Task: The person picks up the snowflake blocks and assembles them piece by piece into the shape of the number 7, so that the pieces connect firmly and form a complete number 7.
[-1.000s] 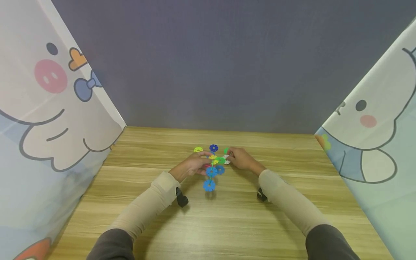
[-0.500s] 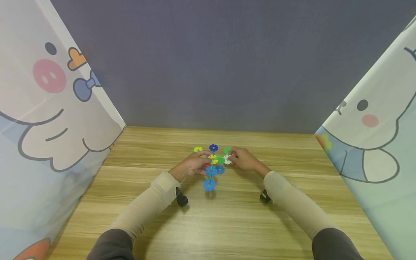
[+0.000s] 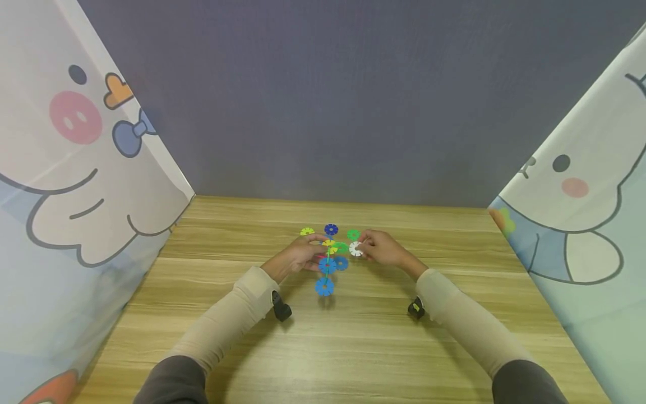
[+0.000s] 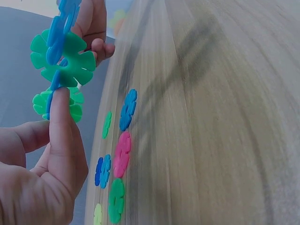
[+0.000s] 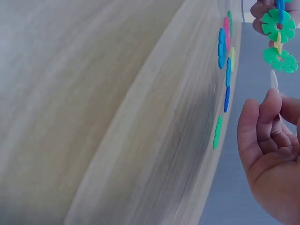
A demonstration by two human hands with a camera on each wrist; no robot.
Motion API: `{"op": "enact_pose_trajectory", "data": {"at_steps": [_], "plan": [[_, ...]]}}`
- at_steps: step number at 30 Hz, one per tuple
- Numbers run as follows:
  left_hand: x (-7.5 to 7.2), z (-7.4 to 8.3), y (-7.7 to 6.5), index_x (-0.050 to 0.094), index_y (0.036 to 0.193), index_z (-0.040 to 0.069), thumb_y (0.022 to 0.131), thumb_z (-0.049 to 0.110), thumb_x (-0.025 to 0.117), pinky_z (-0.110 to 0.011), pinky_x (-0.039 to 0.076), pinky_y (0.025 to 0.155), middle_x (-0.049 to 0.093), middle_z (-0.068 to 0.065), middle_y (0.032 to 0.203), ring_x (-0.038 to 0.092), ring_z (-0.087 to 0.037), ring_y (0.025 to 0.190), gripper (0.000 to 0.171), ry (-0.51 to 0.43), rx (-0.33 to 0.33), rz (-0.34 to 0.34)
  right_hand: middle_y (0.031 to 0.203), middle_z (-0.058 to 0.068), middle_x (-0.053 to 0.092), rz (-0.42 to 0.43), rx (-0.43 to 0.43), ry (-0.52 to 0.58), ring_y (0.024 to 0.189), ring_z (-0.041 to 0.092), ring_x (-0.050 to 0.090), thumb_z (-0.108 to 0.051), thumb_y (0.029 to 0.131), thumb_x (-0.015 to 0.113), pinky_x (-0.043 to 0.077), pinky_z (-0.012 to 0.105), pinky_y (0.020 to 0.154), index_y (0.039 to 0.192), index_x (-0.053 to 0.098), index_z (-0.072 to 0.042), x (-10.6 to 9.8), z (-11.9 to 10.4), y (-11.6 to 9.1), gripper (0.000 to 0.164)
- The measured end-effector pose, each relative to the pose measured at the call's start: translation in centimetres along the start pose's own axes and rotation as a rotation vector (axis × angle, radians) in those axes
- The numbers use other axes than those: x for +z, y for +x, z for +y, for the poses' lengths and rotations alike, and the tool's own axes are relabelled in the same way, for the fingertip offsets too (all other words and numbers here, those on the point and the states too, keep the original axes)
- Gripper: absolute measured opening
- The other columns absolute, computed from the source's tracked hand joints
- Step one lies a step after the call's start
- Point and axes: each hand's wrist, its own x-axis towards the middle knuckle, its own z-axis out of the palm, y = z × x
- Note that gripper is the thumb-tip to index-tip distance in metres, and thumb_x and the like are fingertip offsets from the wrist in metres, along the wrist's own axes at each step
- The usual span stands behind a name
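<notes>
My left hand [image 3: 301,253] holds a chain of slotted flower-shaped plastic discs above the table, pinching it near a yellow disc [image 3: 330,243]. Toward me the chain runs to two blue discs, the nearer blue disc [image 3: 324,287] at its end. In the left wrist view a green disc [image 4: 80,61] stands just beyond the fingertips. Another green disc [image 5: 285,64] forms the chain's right end. My right hand [image 3: 383,247] pinches a white disc [image 3: 355,249] between thumb and fingers. Seen from the right wrist, a small gap separates the white disc from that green one.
Several loose discs lie on the wooden table [image 3: 323,348] beneath and behind the hands: a green one [image 5: 218,132], a dark blue one [image 3: 331,229], a yellow-green one [image 3: 307,231], a pink one [image 4: 122,154] and more. Cartoon-printed panels flank the table; a grey panel [image 3: 323,112] stands behind.
My right hand has shifted slightly right with the white disc, widening the gap to the chain and uncovering a loose green disc behind. My left hand and the chain stay nearly still.
</notes>
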Motion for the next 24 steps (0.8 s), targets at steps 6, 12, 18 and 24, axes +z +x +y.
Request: {"op": "enact_pose_trajectory", "data": {"at_steps": [6,12,18,24], "plan": [[0.01,-0.09,0.08,0.055,0.14,0.017,0.102,0.014,0.061,-0.029,0.063,0.065,0.062,-0.006,0.101,0.064,-0.015,0.071,0.039,0.001,-0.002,-0.002,0.085,0.023,0.068,-0.015,0.005,0.075,0.061,0.015,0.057,-0.017,0.106,0.054,0.047,0.022,0.053,0.115,0.06,-0.003,0.06,-0.06,-0.2,0.018],[0.05,-0.06,0.09,0.055,0.14,0.016,0.102,0.014,0.061,-0.029,0.063,0.064,0.061,-0.006,0.102,0.064,-0.015,0.071,0.039,0.0,-0.001,0.002,0.087,0.024,0.068,-0.028,0.022,0.124,0.063,0.016,0.059,-0.016,0.106,0.055,0.05,0.023,0.054,0.117,0.061,-0.002,0.13,-0.15,-0.33,0.019],[0.12,-0.03,0.09,0.054,0.141,0.015,0.102,0.013,0.06,-0.029,0.063,0.062,0.062,-0.006,0.1,0.065,-0.016,0.071,0.039,0.0,0.005,0.004,0.088,0.026,0.068,-0.023,0.023,0.149,0.065,0.017,0.061,-0.013,0.106,0.055,0.056,0.031,0.06,0.118,0.06,0.001,0.29,-0.15,-0.26,0.02],[0.3,0.03,0.04,0.055,0.14,0.016,0.101,0.013,0.062,-0.028,0.062,0.061,0.063,-0.007,0.102,0.065,-0.017,0.072,0.039,0.008,0.003,-0.005,0.087,0.025,0.067,-0.033,0.029,0.159,0.064,0.017,0.061,-0.014,0.106,0.054,0.054,0.027,0.058,0.12,0.059,0.002,0.37,-0.39,-0.15,0.022]]}}
